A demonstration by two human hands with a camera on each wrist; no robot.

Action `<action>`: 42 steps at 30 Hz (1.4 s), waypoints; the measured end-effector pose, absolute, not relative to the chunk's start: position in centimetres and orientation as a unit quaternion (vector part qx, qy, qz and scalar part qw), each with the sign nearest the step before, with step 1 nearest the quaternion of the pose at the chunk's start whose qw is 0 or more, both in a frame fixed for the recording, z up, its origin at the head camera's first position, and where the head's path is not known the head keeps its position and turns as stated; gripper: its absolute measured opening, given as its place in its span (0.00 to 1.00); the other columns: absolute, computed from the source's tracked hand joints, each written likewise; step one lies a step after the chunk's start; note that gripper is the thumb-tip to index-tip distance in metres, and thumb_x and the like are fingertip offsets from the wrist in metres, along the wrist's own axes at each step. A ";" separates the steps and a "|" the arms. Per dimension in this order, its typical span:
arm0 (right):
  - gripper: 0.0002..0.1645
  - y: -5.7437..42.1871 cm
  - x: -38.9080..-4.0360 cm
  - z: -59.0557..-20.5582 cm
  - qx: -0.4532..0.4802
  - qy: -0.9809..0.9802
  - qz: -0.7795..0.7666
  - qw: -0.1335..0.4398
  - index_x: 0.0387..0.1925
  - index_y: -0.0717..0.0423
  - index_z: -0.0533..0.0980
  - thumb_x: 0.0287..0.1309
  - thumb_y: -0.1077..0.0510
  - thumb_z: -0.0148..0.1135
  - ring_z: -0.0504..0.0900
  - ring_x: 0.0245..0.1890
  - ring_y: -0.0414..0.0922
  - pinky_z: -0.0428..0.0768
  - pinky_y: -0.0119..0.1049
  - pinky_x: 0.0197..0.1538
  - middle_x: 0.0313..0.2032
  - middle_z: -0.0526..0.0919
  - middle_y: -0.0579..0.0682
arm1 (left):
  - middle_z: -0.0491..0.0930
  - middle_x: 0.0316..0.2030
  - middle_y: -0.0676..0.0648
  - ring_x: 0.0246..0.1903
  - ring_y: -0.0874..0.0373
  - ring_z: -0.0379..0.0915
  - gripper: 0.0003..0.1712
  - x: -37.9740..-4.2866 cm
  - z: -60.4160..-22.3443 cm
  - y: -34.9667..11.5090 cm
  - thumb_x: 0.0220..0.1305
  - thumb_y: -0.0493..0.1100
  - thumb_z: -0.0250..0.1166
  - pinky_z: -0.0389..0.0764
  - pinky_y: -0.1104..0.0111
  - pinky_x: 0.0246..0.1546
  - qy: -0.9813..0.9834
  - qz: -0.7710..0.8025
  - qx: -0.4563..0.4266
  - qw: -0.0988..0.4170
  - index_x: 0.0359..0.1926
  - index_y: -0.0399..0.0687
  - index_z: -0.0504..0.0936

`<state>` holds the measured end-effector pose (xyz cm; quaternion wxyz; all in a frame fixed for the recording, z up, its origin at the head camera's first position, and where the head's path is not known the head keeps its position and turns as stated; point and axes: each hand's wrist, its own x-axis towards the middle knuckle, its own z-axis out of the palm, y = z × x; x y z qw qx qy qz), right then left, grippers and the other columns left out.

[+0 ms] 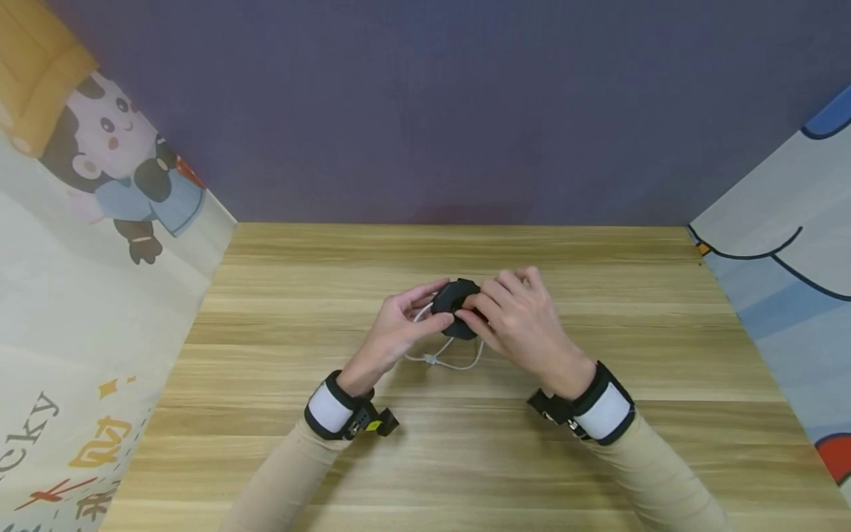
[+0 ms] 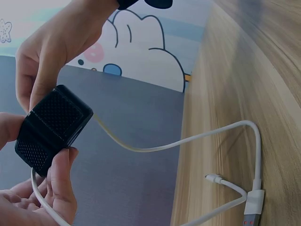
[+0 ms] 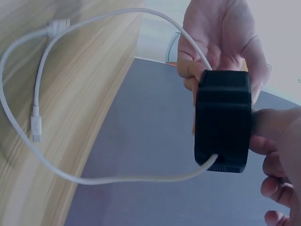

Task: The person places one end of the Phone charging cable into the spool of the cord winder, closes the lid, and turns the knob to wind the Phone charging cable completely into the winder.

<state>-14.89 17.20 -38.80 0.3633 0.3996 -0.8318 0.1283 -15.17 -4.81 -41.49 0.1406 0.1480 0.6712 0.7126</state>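
Note:
A black, thick disc-shaped cable winder (image 1: 445, 298) with mesh patches on its rim (image 2: 57, 113) is held up between both hands. My left hand (image 1: 397, 325) grips its left side, thumb on the near face and fingers behind. My right hand (image 1: 521, 318) pinches at its middle with thumb and fingertips, which hide part of the face. White cable (image 3: 127, 180) comes out of opposite sides of the winder and loops below it. At its ends show a small metal-tipped plug (image 3: 36, 126) and a larger white-and-grey connector (image 2: 254, 202).
Below the hands lies a wood-grain table (image 1: 266, 369). A dark blue-grey panel (image 1: 425, 111) rises behind its far edge, with cartoon-printed walls at left (image 1: 66, 310) and right (image 1: 764, 295). Each wrist wears a black strap (image 1: 332, 410) with a small camera.

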 end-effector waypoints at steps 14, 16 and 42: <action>0.17 16.4 -14.3 -39.3 0.347 -0.852 0.150 0.364 0.29 0.58 0.83 0.68 0.50 0.65 0.79 0.33 0.54 0.71 0.54 0.44 0.29 0.83 0.53 | 0.78 0.63 0.34 0.58 0.50 0.80 0.36 -15.0 -41.5 -4.4 0.67 0.36 0.68 0.80 0.68 0.59 0.669 0.716 0.138 0.144 0.74 0.40 0.69; 0.16 16.2 -14.2 -39.3 0.341 -0.852 0.154 0.367 0.29 0.58 0.83 0.68 0.51 0.65 0.79 0.33 0.54 0.70 0.54 0.44 0.29 0.83 0.53 | 0.79 0.62 0.35 0.56 0.51 0.81 0.36 -15.0 -41.5 -4.3 0.67 0.36 0.69 0.81 0.69 0.56 0.669 0.716 0.133 0.146 0.74 0.40 0.68; 0.14 14.6 -13.1 -40.0 0.228 -0.865 0.270 0.357 0.24 0.59 0.79 0.62 0.58 0.71 0.74 0.26 0.51 0.64 0.55 0.45 0.22 0.80 0.51 | 0.83 0.55 0.34 0.47 0.54 0.84 0.34 -14.7 -41.8 -3.4 0.64 0.34 0.70 0.84 0.67 0.46 0.664 0.727 0.121 0.127 0.70 0.42 0.71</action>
